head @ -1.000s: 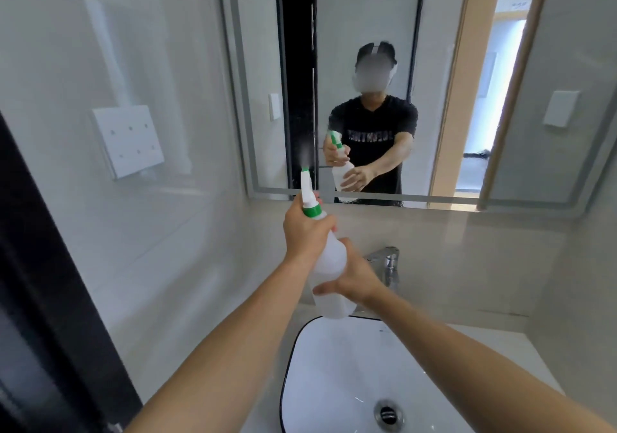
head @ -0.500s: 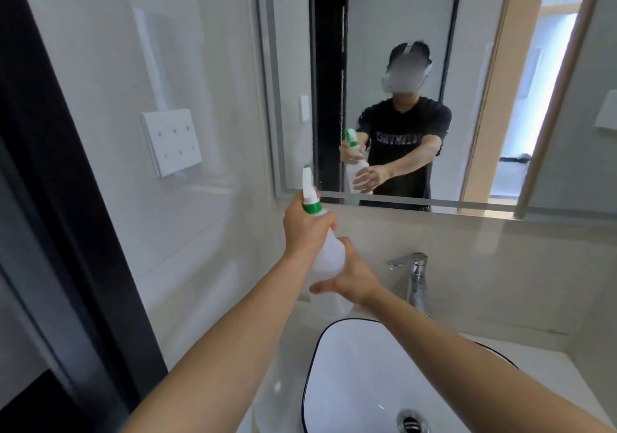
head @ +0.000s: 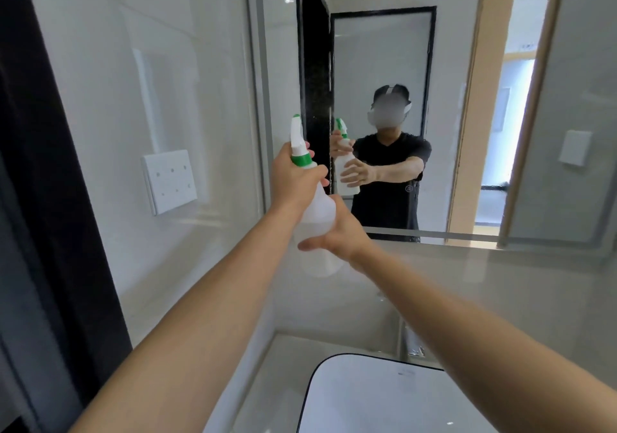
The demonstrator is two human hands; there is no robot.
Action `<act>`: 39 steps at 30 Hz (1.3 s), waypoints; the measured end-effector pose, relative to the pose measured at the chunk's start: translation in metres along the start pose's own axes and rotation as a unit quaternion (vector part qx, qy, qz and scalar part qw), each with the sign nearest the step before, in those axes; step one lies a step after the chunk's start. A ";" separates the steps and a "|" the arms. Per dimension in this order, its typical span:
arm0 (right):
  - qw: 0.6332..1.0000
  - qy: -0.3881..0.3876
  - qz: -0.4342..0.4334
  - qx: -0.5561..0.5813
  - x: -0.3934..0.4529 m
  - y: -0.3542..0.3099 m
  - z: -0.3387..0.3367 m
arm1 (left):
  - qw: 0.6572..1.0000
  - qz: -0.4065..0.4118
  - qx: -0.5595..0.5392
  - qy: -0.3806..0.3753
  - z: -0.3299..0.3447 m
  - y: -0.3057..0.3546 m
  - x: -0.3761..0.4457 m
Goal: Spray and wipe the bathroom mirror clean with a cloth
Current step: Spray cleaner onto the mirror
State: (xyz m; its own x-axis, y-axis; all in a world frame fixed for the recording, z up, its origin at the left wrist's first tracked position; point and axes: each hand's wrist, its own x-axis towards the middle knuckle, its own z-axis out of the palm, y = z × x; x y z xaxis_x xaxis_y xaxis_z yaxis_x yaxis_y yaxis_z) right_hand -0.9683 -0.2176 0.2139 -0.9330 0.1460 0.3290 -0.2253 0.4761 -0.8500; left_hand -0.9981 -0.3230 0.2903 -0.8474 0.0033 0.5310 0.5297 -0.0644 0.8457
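Observation:
A white spray bottle (head: 315,212) with a green collar and nozzle tip is held up in front of the wall mirror (head: 374,48), near the mirror's lower left part. My left hand (head: 293,178) grips its neck at the trigger. My right hand (head: 337,232) cups the bottle's body from the right and below. A faint mist hangs above the nozzle against the dark reflection. The mirror shows a person in a black shirt holding the same bottle. No cloth is in view.
A white switch plate (head: 168,180) is fixed to the glossy tiled wall at left. A dark door frame (head: 50,165) runs down the left edge. Below sit a white basin with a black rim (head: 334,359) and a chrome tap (head: 412,344), partly behind my right arm.
Both hands have raised the bottle higher against the mirror, and the view has tilted up and swung left. The basin and tap have dropped toward the bottom edge.

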 end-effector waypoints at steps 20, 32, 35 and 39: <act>0.996 0.083 -0.013 0.001 -0.006 -0.010 -0.056 | 0.994 0.050 -0.043 -0.083 0.054 0.034 0.006; 0.992 0.122 0.006 -0.024 -0.027 0.014 -0.107 | 0.990 0.029 -0.042 -0.133 0.110 0.033 -0.007; 0.992 0.127 0.008 -0.020 -0.030 0.021 -0.112 | 0.990 0.020 -0.035 -0.134 0.118 0.030 -0.008; 0.990 0.140 0.018 -0.024 -0.033 0.029 -0.118 | 0.989 0.024 -0.034 -0.142 0.129 0.030 -0.013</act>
State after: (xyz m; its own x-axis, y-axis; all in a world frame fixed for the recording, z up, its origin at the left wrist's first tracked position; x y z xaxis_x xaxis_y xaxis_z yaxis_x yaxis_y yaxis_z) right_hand -0.9113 -0.1060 0.2273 -0.8243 0.3944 0.4063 -0.1744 0.5058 -0.8448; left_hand -0.9659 -0.1962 0.3156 -0.7709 0.2786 0.5727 0.5577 -0.1391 0.8183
